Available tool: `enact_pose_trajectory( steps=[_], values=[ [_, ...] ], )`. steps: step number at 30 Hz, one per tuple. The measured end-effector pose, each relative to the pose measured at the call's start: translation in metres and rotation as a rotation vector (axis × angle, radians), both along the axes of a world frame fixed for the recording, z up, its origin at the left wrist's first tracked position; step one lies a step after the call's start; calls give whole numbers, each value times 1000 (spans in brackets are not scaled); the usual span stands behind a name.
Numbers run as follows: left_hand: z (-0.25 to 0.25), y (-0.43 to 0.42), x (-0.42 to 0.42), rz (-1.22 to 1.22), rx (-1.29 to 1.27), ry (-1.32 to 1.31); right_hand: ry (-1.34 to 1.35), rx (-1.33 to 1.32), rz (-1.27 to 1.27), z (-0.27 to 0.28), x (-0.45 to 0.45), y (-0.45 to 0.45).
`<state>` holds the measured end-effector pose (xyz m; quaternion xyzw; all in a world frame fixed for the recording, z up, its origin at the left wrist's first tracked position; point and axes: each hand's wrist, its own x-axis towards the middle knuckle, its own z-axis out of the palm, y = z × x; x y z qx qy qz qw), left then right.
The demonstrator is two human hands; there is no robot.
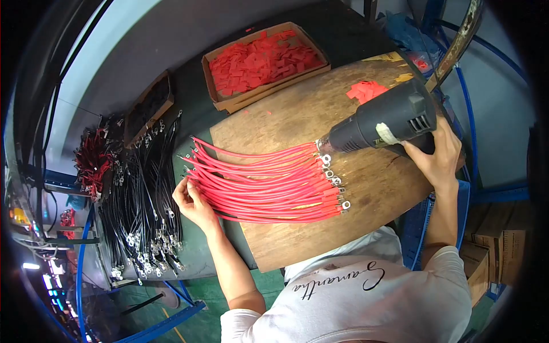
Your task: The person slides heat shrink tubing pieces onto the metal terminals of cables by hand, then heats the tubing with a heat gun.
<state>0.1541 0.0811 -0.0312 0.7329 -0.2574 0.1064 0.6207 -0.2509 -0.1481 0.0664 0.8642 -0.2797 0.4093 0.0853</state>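
A row of red cables point(263, 186) lies across the wooden board point(297, 243), with metal ring terminals point(327, 160) at their right ends. My left hand point(193, 201) is at the cables' left ends, its fingers closed around some of them. In my right hand point(436, 150) is a black heat gun point(380, 117), gripped by its handle, which is mostly hidden. The gun's nozzle points left, close to the right end of the topmost cable.
A cardboard tray point(226, 104) of red pieces stands behind the board. More red pieces point(366, 90) lie near the gun. Black cables point(143, 200) cover the left side, beside a small dark-filled box point(150, 108) and a red-and-black bundle point(94, 163).
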Motion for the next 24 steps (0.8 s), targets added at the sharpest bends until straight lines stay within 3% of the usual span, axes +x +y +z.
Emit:
enact_pose_trajectory(
  steps=[11,17,24],
  values=[
    [1,-1,-2,7,20,4,-9,15,66,5,-7,3],
    [-1,-1,0,2,-10,9,44,-22,286,17,-12,9],
    [-1,-2,0,-12,-17,25,84,-48,239,23,-21,13]
  ],
)
